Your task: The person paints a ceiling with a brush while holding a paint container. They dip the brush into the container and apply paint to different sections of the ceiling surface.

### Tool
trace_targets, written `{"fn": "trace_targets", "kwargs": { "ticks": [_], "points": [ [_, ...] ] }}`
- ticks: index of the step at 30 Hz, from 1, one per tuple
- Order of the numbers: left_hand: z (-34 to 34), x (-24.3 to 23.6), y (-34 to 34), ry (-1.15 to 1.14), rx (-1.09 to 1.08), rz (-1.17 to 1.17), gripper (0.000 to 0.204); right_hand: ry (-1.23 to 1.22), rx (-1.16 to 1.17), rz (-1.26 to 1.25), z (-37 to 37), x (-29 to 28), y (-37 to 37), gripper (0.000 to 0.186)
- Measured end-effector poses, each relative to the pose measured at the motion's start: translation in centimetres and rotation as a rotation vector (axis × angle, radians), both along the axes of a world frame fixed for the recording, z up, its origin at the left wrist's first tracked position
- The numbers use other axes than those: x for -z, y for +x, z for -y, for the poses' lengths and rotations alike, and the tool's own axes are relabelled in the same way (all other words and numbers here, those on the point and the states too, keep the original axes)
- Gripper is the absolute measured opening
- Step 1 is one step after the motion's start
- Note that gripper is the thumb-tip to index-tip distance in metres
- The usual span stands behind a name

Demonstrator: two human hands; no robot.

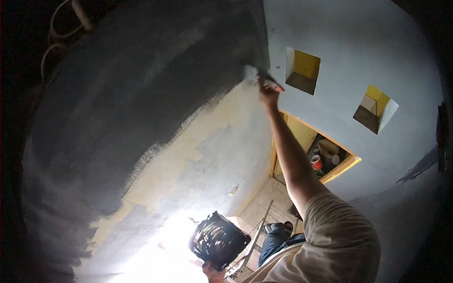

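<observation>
My right hand [269, 95], at the end of a raised arm, is closed around what looks like a paintbrush [272, 83] with a reddish handle end. Its head is blurred against the dark-painted wall [155, 89], close to the corner with the blue-grey wall [339, 47]. Down low, my left hand [213, 272] grips the edge of a black paint tray [219, 240] streaked with wet dark paint. Below the dark paint's ragged edge, the wall shows patchy cream and pale grey [207, 146]. Most of the left hand's fingers are hidden.
Two square niches [303, 70] cut into the blue-grey wall show yellow inside. A wood-framed opening [342, 165] holds a red cup [316, 162] and other items. A ladder [255, 240] stands by my legs above the tiled floor [264, 198]. Bright glare [160, 257] covers the lower wall.
</observation>
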State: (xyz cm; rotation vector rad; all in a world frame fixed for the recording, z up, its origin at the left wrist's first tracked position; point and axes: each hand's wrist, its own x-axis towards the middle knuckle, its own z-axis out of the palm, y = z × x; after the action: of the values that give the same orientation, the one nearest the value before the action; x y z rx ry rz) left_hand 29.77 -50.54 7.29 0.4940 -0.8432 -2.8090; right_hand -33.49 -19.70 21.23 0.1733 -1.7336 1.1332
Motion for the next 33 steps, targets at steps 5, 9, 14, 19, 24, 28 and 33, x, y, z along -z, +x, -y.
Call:
{"fn": "trace_targets", "kwargs": {
  "ticks": [5,9,14,19,24,28,33],
  "points": [
    [0.0,0.4,3.1,0.006,-0.085,0.037,0.078,-1.06,-0.959,-0.29,-3.2,-2.0,-2.0,0.024],
    [0.0,0.8,4.2,0.015,-0.122,0.056,0.078,-0.525,-0.203,-0.331,2.0,-1.7,0.3,0.027],
    [-0.1,1.1,3.6,0.021,-0.13,0.063,0.078,-0.332,-0.105,-0.257,12.6,-1.5,9.2,0.023],
    [0.9,2.0,0.5,0.033,-0.039,0.106,0.076,-0.369,-0.54,0.136,23.4,-1.8,24.1,0.029],
    [2.2,3.3,-1.5,0.106,0.086,0.121,0.063,0.35,-0.892,0.191,29.4,-3.3,33.9,0.055],
    [2.4,4.2,0.0,0.209,0.041,0.11,0.059,0.523,-1.221,0.177,30.2,-5.2,32.4,0.051],
    [1.6,6.1,0.7,0.308,0.015,-0.02,0.064,0.274,-0.505,-0.019,19.4,-4.0,22.3,0.026]
  ]
}}
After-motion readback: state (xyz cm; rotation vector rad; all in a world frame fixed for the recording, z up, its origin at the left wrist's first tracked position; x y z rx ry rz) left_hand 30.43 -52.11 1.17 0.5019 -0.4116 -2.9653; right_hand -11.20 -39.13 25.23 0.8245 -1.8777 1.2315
